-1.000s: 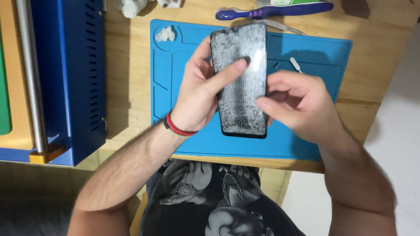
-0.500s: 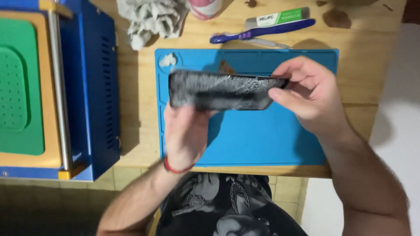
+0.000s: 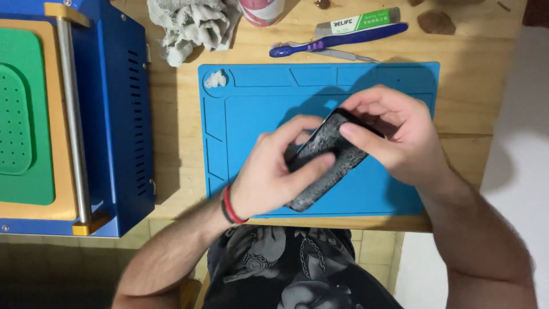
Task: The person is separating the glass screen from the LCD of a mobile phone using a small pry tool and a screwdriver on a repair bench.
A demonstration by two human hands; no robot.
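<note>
1. While both our hands grip it, the phone (image 3: 326, 163) hangs tilted just above the blue mat (image 3: 251, 120), its dark face clouded with grey-white residue over nearly all we can see
2. Our left hand (image 3: 271, 177) is closed around the lower half, thumb pressed flat on the face and a red-and-black band at the wrist
3. Our right hand (image 3: 394, 134) is closed on the upper end, fingers curled over the far edge and thumb lying along the near side
4. We judge the cleaning far from finished: the film covers the glass, we see no clean patch, and the part under our fingers is hidden
5. On the mat a small white wad (image 3: 215, 79) sits in the round corner pocket, well apart from the phone
6. Beyond the mat on the wooden table (image 3: 171, 143) lie a purple toothbrush (image 3: 343, 39), a tube (image 3: 357, 22) just behind it, and thin metal tweezers (image 3: 349, 56) beside them
7. A crumpled grey rag (image 3: 191, 23) lies at the far edge, next to a red-and-white can (image 3: 262, 10)
8. To our left stands a blue machine (image 3: 111, 114) with a green pad (image 3: 20, 114) and a steel roller bar (image 3: 71, 114)
</note>
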